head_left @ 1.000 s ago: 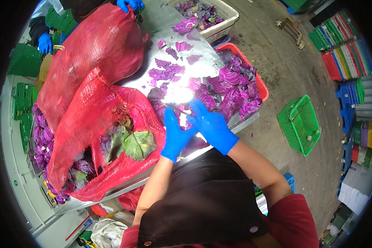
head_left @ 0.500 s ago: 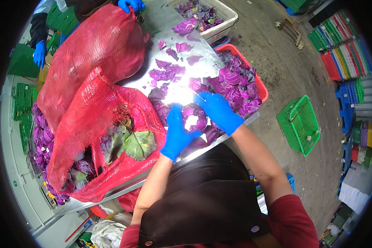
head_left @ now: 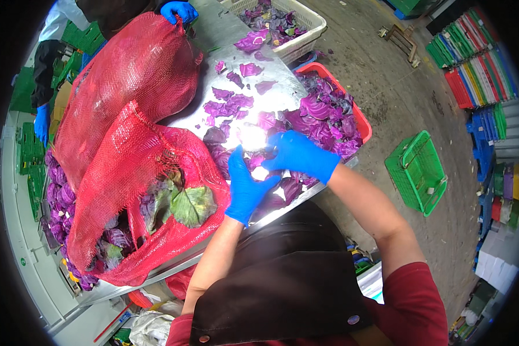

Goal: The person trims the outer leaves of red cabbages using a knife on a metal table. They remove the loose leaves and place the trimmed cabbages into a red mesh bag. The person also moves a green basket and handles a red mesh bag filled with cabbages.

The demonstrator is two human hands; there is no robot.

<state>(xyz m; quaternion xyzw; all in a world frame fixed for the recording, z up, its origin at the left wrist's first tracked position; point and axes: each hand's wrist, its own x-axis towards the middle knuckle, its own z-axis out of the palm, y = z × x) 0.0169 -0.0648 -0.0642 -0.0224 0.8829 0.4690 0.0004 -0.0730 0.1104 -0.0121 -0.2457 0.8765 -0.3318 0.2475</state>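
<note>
My left hand [head_left: 245, 184], in a blue glove, grips the side of a purple cabbage [head_left: 259, 161], partly washed out by glare. My right hand [head_left: 300, 155], also gloved, has its fingers bent at the cabbage's far right side; whatever is in them is hidden. Torn purple leaves [head_left: 228, 102] lie scattered over the steel table [head_left: 213, 63]. A red crate [head_left: 360, 124] heaped with purple leaves stands just right of my hands. An opened red mesh sack [head_left: 109, 179] with green and purple leaves lies left of my left hand.
Behind are a full red sack [head_left: 130, 63], a co-worker's gloved hands [head_left: 176, 11] [head_left: 42, 122] and a white crate [head_left: 320, 23] of leaves. Purple cabbages [head_left: 60, 202] line the left. A green basket [head_left: 418, 173] and metal fitting [head_left: 401, 43] stand on the floor, beside stacked crates [head_left: 467, 49].
My right hand has moved right and its fingers have curled toward the cabbage, which shows more between my hands. The co-worker's lower hand has dropped down and to the left.
</note>
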